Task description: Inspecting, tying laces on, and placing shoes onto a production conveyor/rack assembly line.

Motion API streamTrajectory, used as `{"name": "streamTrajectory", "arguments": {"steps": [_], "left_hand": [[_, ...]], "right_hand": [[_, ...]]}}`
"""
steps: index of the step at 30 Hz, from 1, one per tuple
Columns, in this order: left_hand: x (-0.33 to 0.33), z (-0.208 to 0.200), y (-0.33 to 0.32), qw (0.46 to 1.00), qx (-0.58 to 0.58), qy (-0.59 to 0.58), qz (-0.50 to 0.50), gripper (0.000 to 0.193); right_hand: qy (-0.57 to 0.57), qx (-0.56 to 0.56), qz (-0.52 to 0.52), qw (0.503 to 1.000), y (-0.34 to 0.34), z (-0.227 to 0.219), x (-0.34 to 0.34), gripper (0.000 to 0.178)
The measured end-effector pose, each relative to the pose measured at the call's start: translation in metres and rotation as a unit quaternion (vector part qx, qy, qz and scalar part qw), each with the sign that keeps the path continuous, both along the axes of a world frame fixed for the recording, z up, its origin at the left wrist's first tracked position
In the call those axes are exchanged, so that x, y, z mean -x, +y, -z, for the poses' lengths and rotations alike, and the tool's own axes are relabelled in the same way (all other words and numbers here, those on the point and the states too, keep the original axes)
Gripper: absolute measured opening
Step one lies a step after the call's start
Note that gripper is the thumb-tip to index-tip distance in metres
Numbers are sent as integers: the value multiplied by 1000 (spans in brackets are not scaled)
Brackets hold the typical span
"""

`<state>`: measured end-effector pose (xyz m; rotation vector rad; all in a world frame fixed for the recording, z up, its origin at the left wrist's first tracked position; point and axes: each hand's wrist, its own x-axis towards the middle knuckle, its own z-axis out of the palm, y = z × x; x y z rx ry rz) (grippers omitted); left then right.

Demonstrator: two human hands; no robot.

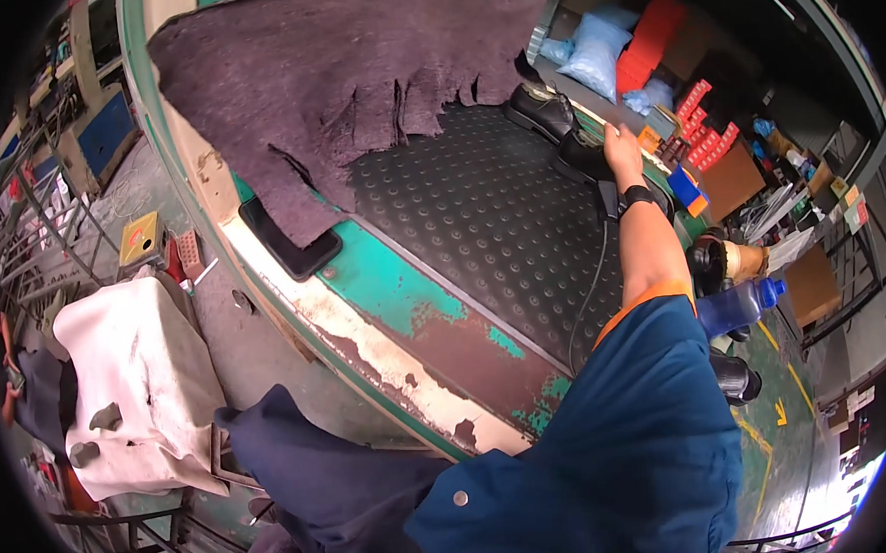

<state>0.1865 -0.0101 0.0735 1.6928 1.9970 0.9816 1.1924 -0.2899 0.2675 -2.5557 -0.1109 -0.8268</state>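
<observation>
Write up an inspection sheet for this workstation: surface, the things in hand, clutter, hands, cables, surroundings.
Surface: black studded rubber mat on a green bench with worn, peeling paint.
Things in hand: two black shoes, one farther along the mat, one under the hand.
Clutter: torn purple-grey felt sheet; dark phone at the bench edge.
Hands: right hand rests on the nearer shoe, dark watch on the wrist; left hand not in view.
Cables: thin black cable runs across the mat.
Surroundings: blue bottle, red boxes, white cloth-covered stand.
</observation>
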Motion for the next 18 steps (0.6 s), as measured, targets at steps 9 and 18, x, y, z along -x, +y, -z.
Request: {"name": "streamTrajectory", "arguments": {"steps": [9,18], "left_hand": [[-33,-41,14,993,83,67,51,40],[-74,-43,24,973,27,-193,127,23]], "right_hand": [[328,155,-177,915,8,-38,88,99],[256,71,-278,923,15,-5,169,92]]}}
